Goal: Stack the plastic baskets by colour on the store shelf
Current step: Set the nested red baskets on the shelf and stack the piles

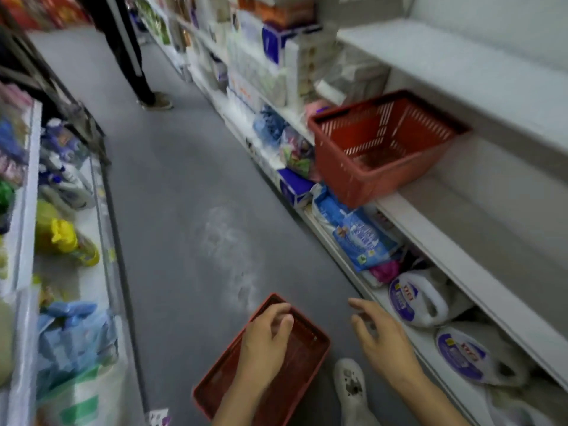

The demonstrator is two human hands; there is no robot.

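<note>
Red basket [264, 364] on floor at 6 o'clock, pickup step: left hand [264, 336] curled over rim, grip unclear; right hand [381, 336] open, empty; next, lift toward shelved red basket [384, 142] at 1 o'clock.

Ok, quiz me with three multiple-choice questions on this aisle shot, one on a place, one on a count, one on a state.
1. Where is the red slotted plastic basket?
A on the floor
B on the white shelf
C in a trolley

2. How many red baskets show?
A two
B four
C none

3. The right hand is:
A gripping a bottle
B open, holding nothing
C inside a basket

Answers:
B, it overhangs the shelf edge.
A, a second, the low red basket, is under the left hand.
B, fingers spread over the floor.
</note>
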